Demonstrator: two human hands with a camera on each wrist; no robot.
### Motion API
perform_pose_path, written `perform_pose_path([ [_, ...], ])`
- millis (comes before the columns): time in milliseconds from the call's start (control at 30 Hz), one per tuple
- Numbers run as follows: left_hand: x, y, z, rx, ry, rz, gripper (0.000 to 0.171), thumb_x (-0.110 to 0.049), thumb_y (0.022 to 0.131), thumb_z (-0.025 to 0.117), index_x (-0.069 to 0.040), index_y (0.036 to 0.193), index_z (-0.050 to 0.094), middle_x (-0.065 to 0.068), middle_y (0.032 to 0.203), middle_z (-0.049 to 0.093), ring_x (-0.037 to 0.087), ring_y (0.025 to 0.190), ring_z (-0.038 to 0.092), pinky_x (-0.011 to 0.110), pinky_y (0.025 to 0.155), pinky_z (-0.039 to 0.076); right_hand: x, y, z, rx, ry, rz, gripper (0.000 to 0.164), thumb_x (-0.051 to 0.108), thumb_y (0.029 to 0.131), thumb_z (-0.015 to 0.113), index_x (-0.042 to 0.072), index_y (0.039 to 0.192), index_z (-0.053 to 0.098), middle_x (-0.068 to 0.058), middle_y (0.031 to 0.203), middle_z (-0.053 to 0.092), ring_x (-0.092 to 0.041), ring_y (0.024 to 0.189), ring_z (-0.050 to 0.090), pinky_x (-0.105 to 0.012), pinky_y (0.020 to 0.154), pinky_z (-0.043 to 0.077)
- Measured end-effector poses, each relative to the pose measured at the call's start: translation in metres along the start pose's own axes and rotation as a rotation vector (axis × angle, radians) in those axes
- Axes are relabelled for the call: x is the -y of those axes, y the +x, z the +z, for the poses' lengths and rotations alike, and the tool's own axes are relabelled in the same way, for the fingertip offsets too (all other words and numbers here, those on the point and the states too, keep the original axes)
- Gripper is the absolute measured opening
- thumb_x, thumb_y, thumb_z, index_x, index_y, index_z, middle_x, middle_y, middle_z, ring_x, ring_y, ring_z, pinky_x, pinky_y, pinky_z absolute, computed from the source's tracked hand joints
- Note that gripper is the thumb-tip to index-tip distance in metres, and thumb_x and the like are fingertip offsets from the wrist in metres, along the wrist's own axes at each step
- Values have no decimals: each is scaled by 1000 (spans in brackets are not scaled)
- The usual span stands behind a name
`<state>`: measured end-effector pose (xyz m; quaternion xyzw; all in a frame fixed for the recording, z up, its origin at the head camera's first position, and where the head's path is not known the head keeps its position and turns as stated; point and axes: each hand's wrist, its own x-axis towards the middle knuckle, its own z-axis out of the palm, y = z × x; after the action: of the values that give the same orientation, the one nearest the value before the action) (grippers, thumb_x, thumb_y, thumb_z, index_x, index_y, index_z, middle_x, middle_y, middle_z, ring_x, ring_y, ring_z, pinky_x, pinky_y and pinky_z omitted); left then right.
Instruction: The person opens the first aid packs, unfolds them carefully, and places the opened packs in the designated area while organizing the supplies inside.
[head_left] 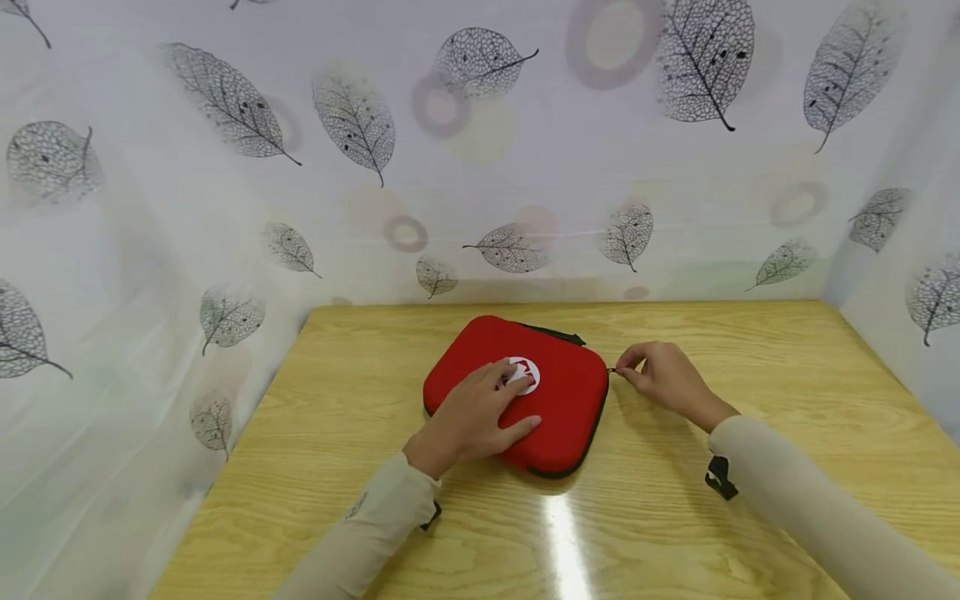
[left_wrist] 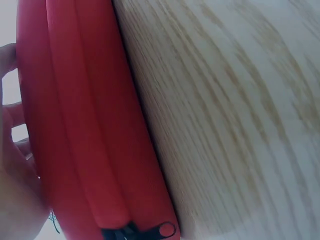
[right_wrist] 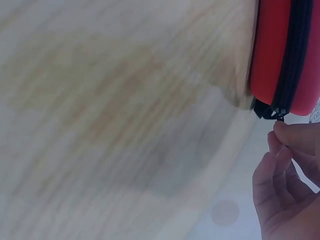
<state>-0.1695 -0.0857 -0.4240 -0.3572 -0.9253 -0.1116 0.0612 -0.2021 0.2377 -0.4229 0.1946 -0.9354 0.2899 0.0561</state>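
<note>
A red zippered case (head_left: 562, 400) lies flat on the table, with a round white emblem (head_left: 531, 372) on its lid. My left hand (head_left: 474, 414) rests on top of the case, fingers spread over the lid and partly covering the emblem. At the right back corner, thumb and finger of my right hand (head_left: 669, 379) pinch a small zipper pull (head_left: 612, 370). The right wrist view shows the black zipper (right_wrist: 296, 50) closed along that side. In the left wrist view, another dark pull with a ring (left_wrist: 167, 230) sits at the end of the red spine (left_wrist: 92, 125).
The case stands on a light wood-grain table (head_left: 337, 400). A black strap (head_left: 558, 334) runs along the case's back edge. Pale curtains with a leaf print (head_left: 487, 167) enclose the table at the back and both sides.
</note>
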Motion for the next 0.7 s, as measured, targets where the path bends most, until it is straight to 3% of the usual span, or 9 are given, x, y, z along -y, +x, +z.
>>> perform_pose_path([
  [233,-1,-2,0,-22,-5,38,56,-51,97,60,-17,141,61,7,143,55,24,131,53,39,112,40,-4,15,-1,18,-8,2,4,3,89,74,1,88,77,-6,80,73,-11,60,58,-32,59,49],
  [433,0,-3,1,-25,15,86,55,-50,98,58,-19,142,60,5,148,53,23,136,49,39,113,38,-8,23,0,32,0,23,6,4,90,73,-1,91,77,-8,83,73,-14,62,58,-34,60,49],
  [700,-3,-5,4,26,24,52,61,-59,99,50,-26,150,52,5,155,44,26,141,40,43,115,35,-10,32,4,34,19,42,9,3,92,70,-2,94,77,-10,86,73,-14,62,59,-34,60,49],
])
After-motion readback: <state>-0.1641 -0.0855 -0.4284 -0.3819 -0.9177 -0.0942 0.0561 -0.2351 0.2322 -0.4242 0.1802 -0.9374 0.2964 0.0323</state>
